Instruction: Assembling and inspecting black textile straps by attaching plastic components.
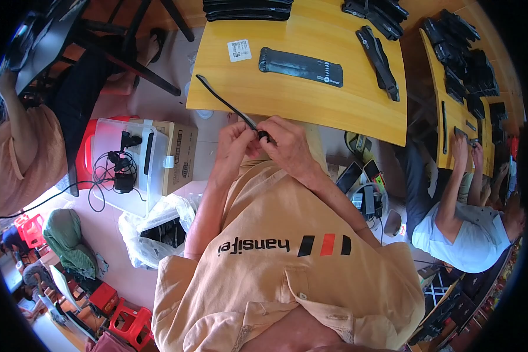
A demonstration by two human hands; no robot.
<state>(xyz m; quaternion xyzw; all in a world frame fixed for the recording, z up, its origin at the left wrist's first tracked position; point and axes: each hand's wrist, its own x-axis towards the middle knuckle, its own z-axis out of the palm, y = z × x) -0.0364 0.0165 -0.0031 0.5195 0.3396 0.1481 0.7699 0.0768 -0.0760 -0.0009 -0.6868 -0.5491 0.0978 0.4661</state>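
Both hands meet just off the near edge of the yellow tabletop (334,111), over the person's lap. The left hand (236,146) and the right hand (288,144) are closed around the near end of a thin black strap (226,102), the fingertips pinched tight on it where a small dark piece, perhaps a clasp, sits between them; what exactly that piece is cannot be made out. From the pinch the strap runs up and to the left, its far end resting on the tabletop close to the near left corner. Judging by this, the work on this strap is midway: it is in hand and being fiddled with at one end, not yet laid down among the others. Farther in on the tabletop lies a flat black sleeve (301,67) by itself, with a small white label (239,50) beside it to the left. Stacks of black parts (247,9) sit along the far edge, and more black straps (381,53) lie towards the right edge, which suggests a batch with several pieces handled and several to go. At the next table to the right another person (463,229) works on similar black pieces.
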